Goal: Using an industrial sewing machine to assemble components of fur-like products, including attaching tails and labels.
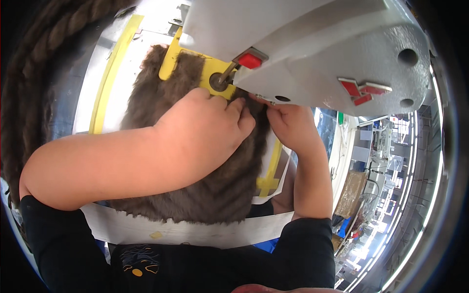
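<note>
A brown fur piece (229,188) with ribbed stripes lies pile side up under the head of a grey industrial sewing machine (303,53). My left hand (207,127) presses on the fur with curled fingers, thumb and forefinger pinching its edge just below the machine's yellow plate (168,61). Across from it, my right hand (293,124) pinches the fur's right edge. Its fingertips are partly covered by the machine head, which also hides the needle area.
A white work surface (139,232) with yellow tape (115,73) along its left side lies beneath the fur. The machine head overhangs from the upper right. Beyond it stand a brown carton (352,193) and workshop racks. Dark braided fur-like material (29,73) borders the left.
</note>
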Demonstrator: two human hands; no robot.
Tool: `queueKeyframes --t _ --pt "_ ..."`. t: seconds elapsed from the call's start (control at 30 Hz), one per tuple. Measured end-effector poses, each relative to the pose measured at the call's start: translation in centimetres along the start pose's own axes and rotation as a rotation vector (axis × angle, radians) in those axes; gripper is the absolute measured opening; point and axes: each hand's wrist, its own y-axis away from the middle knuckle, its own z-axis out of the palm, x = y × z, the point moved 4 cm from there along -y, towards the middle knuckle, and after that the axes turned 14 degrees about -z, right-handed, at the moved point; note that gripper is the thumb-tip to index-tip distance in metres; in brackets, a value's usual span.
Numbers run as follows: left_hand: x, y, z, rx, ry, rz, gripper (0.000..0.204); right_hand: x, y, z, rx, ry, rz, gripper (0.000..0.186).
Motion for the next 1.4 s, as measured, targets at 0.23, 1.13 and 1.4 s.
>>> queueKeyframes --t 0.23,1.13,1.4 --pt "-0.7 -1.0 0.0 -0.024 0.022 0.002 0.043 1.6 -0.2 0.3 -0.025 0.045 0.076 0.021" --pt "-2.3 -1.2 -0.4 0.018 0.041 0.025 0.042 -0.3 1.8 0.6 0.033 -0.150 0.025 0.030" --pt "-1.6 -2.0 -0.8 0.044 0.029 0.025 0.032 -1.2 2.2 1.9 0.066 0.007 -0.185 0.034"
